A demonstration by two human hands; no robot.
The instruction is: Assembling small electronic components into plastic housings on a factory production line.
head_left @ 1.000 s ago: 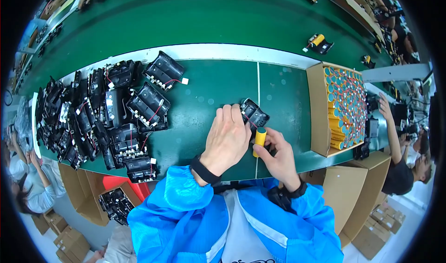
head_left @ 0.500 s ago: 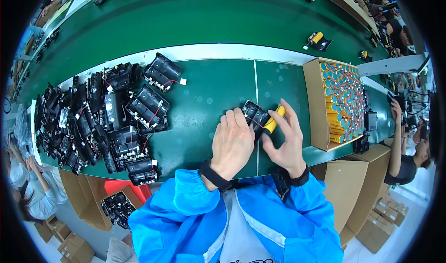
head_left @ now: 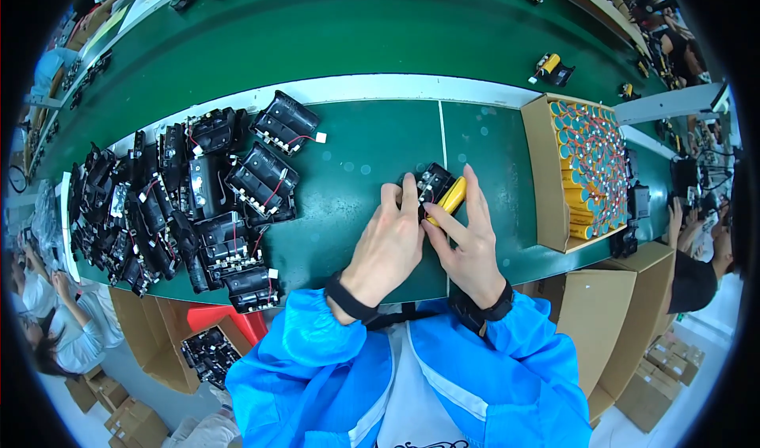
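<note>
Above the green bench, my left hand grips a black plastic battery housing by its left side. A yellow cylindrical battery lies slanted along the housing's right side. My right hand has its thumb and fingers closed around that battery, pressed against the housing; how far it sits in the housing is hidden by the fingers. To the left lie more black housings with thin red wires and white connectors. An open cardboard box of upright yellow batteries with teal ends stands to the right.
A green belt runs beyond the bench's white rail, carrying a housing with a yellow battery. Below the bench are cardboard boxes, a red bin and a box of black parts. Other people work at both sides.
My right hand's fingers have come in from a spread pose and closed on the battery. Battery and housing are now closer together and slightly more upright. The whole view has shifted a little.
</note>
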